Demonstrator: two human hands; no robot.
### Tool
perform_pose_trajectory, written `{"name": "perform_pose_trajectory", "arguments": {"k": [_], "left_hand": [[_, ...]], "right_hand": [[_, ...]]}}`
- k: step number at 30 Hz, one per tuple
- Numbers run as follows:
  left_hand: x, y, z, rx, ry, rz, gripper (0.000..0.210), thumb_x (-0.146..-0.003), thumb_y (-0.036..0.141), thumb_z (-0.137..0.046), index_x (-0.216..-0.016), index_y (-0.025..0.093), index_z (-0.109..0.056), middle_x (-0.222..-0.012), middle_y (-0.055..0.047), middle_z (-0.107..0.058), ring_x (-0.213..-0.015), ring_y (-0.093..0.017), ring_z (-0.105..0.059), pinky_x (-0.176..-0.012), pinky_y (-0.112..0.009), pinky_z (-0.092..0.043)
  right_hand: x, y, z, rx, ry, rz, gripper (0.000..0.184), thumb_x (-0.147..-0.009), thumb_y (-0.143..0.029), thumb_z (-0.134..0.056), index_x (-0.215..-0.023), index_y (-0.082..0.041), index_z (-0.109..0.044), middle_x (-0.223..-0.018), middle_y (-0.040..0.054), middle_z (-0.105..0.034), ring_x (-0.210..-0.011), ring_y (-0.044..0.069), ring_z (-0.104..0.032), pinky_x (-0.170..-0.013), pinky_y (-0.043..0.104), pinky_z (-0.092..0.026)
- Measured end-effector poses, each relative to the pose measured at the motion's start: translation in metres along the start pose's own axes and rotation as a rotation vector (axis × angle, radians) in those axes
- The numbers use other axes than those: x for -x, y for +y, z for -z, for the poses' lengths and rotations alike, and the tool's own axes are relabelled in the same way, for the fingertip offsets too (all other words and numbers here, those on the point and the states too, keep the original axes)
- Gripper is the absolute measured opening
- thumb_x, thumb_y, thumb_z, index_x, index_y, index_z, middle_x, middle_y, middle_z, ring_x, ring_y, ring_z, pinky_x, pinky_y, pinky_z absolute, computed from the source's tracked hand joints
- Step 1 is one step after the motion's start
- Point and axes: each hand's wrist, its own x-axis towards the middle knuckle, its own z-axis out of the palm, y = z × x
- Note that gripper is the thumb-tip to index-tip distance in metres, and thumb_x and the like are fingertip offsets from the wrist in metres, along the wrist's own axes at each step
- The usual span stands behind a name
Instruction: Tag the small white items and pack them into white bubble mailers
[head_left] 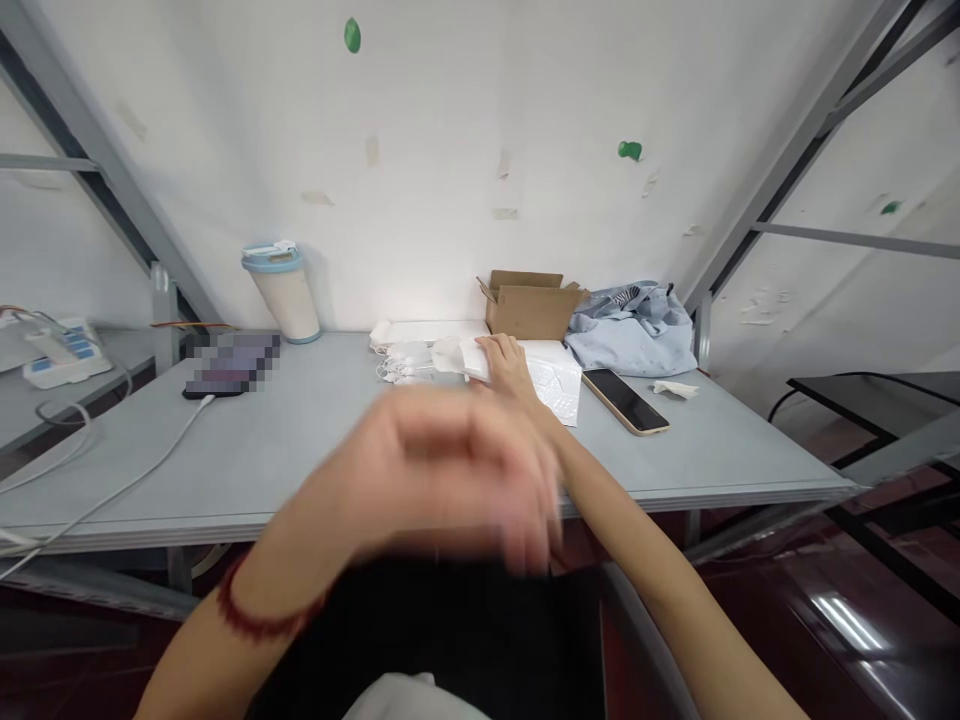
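Observation:
My left hand [457, 470] is raised in front of the table's edge, close to the camera. Its fingers look bent but are smeared by motion, and I see nothing held in it. My right hand [506, 362] reaches to the back of the table, its fingers closed over a white folded sheet [474, 358]. Under and beside that hand lies a shiny white plastic bag [559, 385]. To its left is a pile of flat white pieces with thin loops [409, 362], which look like face masks. My left hand hides part of the right wrist.
Behind my right hand stands an open cardboard box [534, 310], with light blue cloth [634, 330] beside it. A phone [626, 402] and crumpled tissue [675, 389] lie at right. At left are a cup [283, 295], a cabled phone [232, 365] and a power strip [67, 355].

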Motion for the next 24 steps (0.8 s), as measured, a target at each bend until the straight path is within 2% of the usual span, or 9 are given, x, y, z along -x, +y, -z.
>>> {"name": "perform_pose_trajectory", "arguments": {"k": [2, 4, 6, 7, 9, 10, 13, 16, 24], "left_hand": [[-0.034, -0.027, 0.037, -0.136, 0.462, -0.025, 0.043, -0.067, 0.053, -0.065, -0.103, 0.030, -0.072, -0.112, -0.007, -0.069, -0.105, -0.026, -0.062, -0.079, -0.038, -0.052], [-0.064, -0.060, 0.072, -0.264, 0.758, 0.040, 0.051, -0.062, 0.042, -0.073, -0.108, 0.022, -0.069, -0.119, -0.010, -0.066, -0.112, -0.027, -0.059, -0.087, -0.037, -0.050], [-0.081, -0.091, 0.095, -0.199, 0.654, 0.223, 0.052, -0.056, 0.034, -0.079, -0.104, 0.018, -0.068, -0.113, -0.013, -0.069, -0.105, -0.027, -0.063, -0.082, -0.035, -0.052], [-0.085, -0.104, 0.101, -0.093, 0.520, 0.295, 0.047, -0.056, 0.032, -0.079, -0.100, 0.017, -0.069, -0.107, -0.014, -0.070, -0.098, -0.026, -0.066, -0.079, -0.034, -0.052], [-0.086, -0.123, 0.101, 0.103, 0.314, 0.355, 0.033, -0.059, 0.029, -0.077, -0.088, 0.017, -0.070, -0.095, -0.012, -0.073, -0.086, -0.024, -0.068, -0.074, -0.033, -0.053], [-0.085, -0.129, 0.097, 0.136, 0.297, 0.360, 0.026, -0.060, 0.027, -0.075, -0.083, 0.017, -0.070, -0.087, -0.009, -0.073, -0.080, -0.022, -0.068, -0.071, -0.031, -0.053], [-0.083, -0.138, 0.081, 0.029, 0.373, 0.374, 0.008, -0.058, 0.016, -0.067, -0.066, 0.018, -0.067, -0.066, -0.003, -0.067, -0.064, -0.019, -0.064, -0.058, -0.028, -0.047], [-0.086, -0.143, 0.072, -0.152, 0.472, 0.375, 0.013, -0.052, 0.009, -0.060, -0.048, 0.019, -0.053, -0.049, 0.002, -0.052, -0.052, -0.015, -0.053, -0.049, -0.026, -0.037], [-0.090, -0.158, 0.075, -0.101, 0.721, 0.352, 0.016, -0.062, 0.014, -0.062, -0.054, 0.020, -0.049, -0.051, 0.002, -0.049, -0.050, -0.013, -0.047, -0.047, -0.025, -0.035]], "right_hand": [[0.000, 0.001, 0.000, -0.010, 0.029, 0.000, 0.051, -0.075, -0.024, -0.057, -0.124, -0.007, -0.051, -0.114, 0.0179, -0.053, -0.106, 0.031, -0.046, -0.092, 0.042, -0.037], [0.000, 0.001, -0.001, -0.011, 0.064, 0.008, 0.057, -0.073, -0.025, -0.058, -0.127, -0.009, -0.048, -0.116, 0.0180, -0.053, -0.107, 0.032, -0.045, -0.093, 0.044, -0.037], [0.000, 0.002, -0.002, -0.002, 0.077, 0.024, 0.061, -0.073, -0.026, -0.058, -0.130, -0.010, -0.045, -0.118, 0.0179, -0.053, -0.108, 0.032, -0.045, -0.094, 0.045, -0.036], [0.001, 0.002, -0.003, 0.003, 0.073, 0.036, 0.061, -0.073, -0.027, -0.058, -0.130, -0.010, -0.045, -0.118, 0.0180, -0.053, -0.109, 0.032, -0.045, -0.094, 0.045, -0.036], [0.002, 0.002, -0.004, 0.006, 0.047, 0.073, 0.061, -0.074, -0.029, -0.059, -0.130, -0.009, -0.045, -0.118, 0.0186, -0.053, -0.109, 0.032, -0.045, -0.094, 0.044, -0.036], [0.002, 0.002, -0.004, 0.004, 0.031, 0.095, 0.062, -0.075, -0.031, -0.060, -0.131, -0.009, -0.045, -0.119, 0.0189, -0.053, -0.110, 0.032, -0.045, -0.094, 0.044, -0.035], [0.004, 0.001, -0.007, 0.004, -0.014, 0.141, 0.066, -0.079, -0.043, -0.060, -0.134, -0.010, -0.044, -0.124, 0.0199, -0.052, -0.114, 0.033, -0.044, -0.096, 0.046, -0.033], [0.005, -0.003, -0.009, 0.031, -0.060, 0.172, 0.075, -0.079, -0.051, -0.060, -0.139, -0.011, -0.039, -0.130, 0.0219, -0.050, -0.119, 0.035, -0.042, -0.099, 0.048, -0.030], [0.007, -0.020, -0.011, 0.166, -0.055, 0.184, 0.068, -0.082, -0.024, -0.058, -0.143, -0.009, -0.035, -0.141, 0.0247, -0.044, -0.131, 0.035, -0.037, -0.105, 0.051, -0.028]]}}
